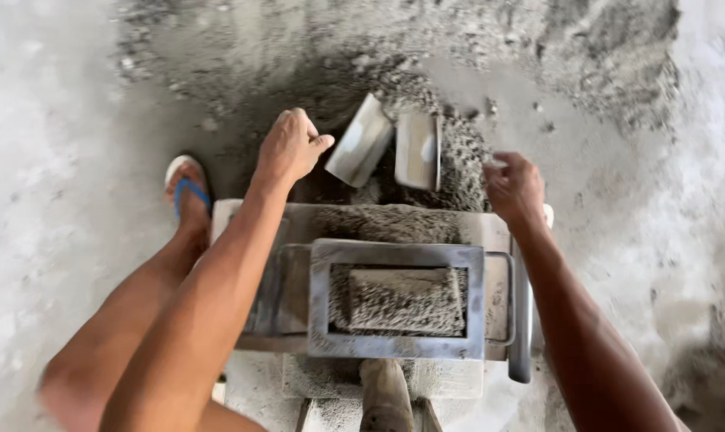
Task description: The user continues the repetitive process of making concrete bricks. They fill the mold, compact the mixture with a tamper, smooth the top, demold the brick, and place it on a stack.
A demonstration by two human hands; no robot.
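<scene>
My left hand [289, 146] is closed on the handle of a flat metal scoop [361, 142], which tilts over a pile of damp grey mix [458, 160]. A second metal scoop [418, 150] lies just right of it, and my right hand [513, 186] is closed near its right side; whether it grips that scoop's handle is hidden. Below both hands sits a rectangular metal block mould [397, 298] filled with grey mix, its top rough and heaped.
A wooden post [384, 394] rises under the mould at the bottom. My left leg and a foot in a blue and white sandal [187, 192] stand at the mould's left. Loose grey sand covers the concrete floor [50, 160] all around.
</scene>
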